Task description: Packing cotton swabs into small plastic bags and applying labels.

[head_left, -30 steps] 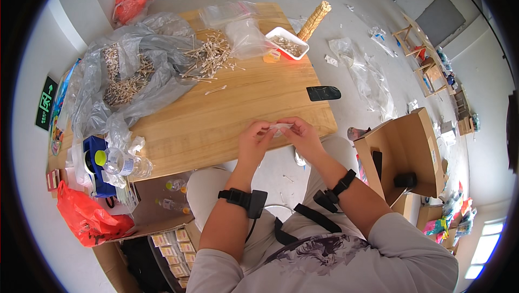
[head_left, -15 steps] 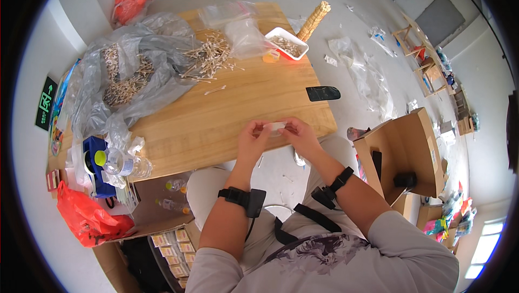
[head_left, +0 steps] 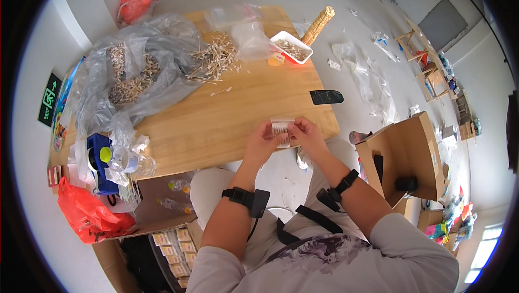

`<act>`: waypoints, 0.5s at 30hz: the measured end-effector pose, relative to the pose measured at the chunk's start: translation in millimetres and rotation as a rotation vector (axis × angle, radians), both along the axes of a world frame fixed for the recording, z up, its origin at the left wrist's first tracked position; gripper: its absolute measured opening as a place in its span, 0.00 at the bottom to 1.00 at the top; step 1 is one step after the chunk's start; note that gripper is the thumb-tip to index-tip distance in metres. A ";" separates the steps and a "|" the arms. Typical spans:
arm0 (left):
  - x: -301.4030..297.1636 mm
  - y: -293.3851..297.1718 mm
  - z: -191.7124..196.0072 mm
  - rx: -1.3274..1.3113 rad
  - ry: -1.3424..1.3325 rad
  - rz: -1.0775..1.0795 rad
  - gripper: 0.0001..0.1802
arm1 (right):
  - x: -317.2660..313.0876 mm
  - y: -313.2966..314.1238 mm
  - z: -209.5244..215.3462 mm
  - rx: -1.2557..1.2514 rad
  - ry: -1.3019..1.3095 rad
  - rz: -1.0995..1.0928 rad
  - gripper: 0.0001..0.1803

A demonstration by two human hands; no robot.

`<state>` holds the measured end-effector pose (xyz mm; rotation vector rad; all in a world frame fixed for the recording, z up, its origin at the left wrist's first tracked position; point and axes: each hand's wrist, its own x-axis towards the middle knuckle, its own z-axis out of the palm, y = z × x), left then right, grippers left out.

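Right now I have both hands' fingertips, left hand (head_left: pixel 259 145) and right hand (head_left: pixel 309 135), pinching a small clear bag (head_left: pixel 281 128) of swabs from either side, neither hand nearer, the sticks seemingly running lengthwise away from the body. Bag sits over the table's (head_left: pixel 216 125) near edge; wood stretches ahead to a loose swab heap (head_left: pixel 217 56), with a carton (head_left: pixel 423 155) off the right corner.
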<state>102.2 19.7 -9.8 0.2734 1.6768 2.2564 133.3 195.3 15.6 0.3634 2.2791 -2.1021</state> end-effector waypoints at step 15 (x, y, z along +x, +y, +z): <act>-2.1 -8.0 -2.2 0.289 -0.376 -0.183 0.26 | 1.4 4.9 36.8 0.008 -0.020 -0.045 0.13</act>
